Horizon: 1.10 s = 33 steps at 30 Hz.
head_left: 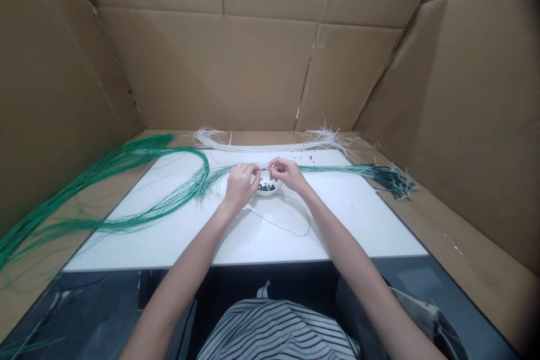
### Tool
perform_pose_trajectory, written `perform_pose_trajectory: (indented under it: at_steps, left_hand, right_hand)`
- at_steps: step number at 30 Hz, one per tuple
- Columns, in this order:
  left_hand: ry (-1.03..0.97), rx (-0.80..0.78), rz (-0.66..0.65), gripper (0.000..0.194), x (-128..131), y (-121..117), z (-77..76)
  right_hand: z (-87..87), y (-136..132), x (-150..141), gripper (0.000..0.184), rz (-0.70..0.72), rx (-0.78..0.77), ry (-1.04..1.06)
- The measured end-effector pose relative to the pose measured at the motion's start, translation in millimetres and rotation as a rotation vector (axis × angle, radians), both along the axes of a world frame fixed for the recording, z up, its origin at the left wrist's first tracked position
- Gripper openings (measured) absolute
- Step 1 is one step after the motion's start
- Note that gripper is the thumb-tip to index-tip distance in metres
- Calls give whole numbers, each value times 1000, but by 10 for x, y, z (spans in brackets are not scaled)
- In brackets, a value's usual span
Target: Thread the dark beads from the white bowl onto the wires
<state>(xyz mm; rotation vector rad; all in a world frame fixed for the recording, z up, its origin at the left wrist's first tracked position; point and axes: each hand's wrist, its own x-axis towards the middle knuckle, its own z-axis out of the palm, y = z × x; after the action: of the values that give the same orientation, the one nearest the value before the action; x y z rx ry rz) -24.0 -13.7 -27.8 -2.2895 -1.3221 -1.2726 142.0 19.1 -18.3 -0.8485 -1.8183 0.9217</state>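
Your striped shirt (274, 333) is filling the bottom of the view, and your bare forearms are reaching up from it toward the small white bowl (266, 192), your landmark here. Your left grip (240, 185) is working just left of the bowl and your right grip (284, 174) just beyond its right rim. Both are holding thumb and fingers pressed together, close to each other. They appear to be pinching the green strands (185, 194), though you cannot tell from this view how many, or whether a bead sits between your fingertips.

The strands are running roughly side to side past the bowl. A long sweep is curving away left of it and spilling over the edge of the white surface (358, 225), while a frayed bunch is ending to its right. Black beads (265, 187) are lying in the bowl, with a few stray beads (310, 158) beyond it. A thin dark wire (291, 234) is looping in front of the bowl, and white strands (270, 147) are lying farther beyond it.

You are risking trouble in two ways: a hard tug could snag the dark wire or tip the bowl, and a slipping pinch could scatter beads.
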Motion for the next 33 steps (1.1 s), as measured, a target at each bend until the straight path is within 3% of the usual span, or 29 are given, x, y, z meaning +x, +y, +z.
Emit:
perform_pose_trajectory:
  at_steps: [13, 24, 33]
  left_hand:
    - [-68, -41, -31, 12, 9, -6, 7]
    - [-327, -104, -23, 12, -23, -5, 68]
    - [-330, -93, -6, 13, -21, -19, 91]
  right_hand:
    - [-3, 33, 5, 18, 8, -38, 81]
    - [2, 69, 21, 23, -113, -181, 380]
    - [-62, 89, -19, 24, 5, -350, 485]
